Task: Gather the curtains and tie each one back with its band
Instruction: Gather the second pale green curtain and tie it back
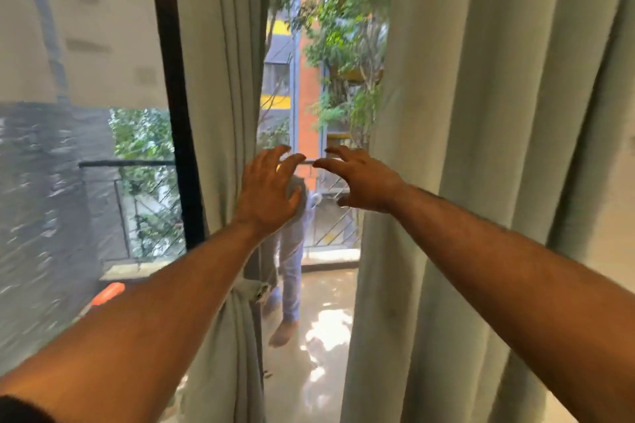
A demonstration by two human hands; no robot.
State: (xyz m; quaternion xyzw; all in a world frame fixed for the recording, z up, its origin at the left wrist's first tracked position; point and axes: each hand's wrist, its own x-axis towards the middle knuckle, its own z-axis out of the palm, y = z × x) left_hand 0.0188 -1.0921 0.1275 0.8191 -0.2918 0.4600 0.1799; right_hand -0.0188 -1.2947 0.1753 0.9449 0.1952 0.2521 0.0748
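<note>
Two pale grey-green curtains hang in front of a window. The left curtain (pixel 220 86) is gathered into a narrow bundle, and a band (pixel 252 288) cinches it low down. The right curtain (pixel 481 148) hangs loose and wide. My left hand (pixel 268 189) is raised in the gap between them, fingers spread, just right of the left curtain's edge and holding nothing. My right hand (pixel 357 178) is beside it, fingers spread and curled, a little left of the right curtain's inner edge, not touching it. No band for the right curtain is visible.
A black window frame post (pixel 175 96) stands left of the gathered curtain. Through the glass I see a balcony railing (pixel 147 209), trees, buildings and a person's reflection (pixel 292 268). An orange object (pixel 108 292) lies low at the left.
</note>
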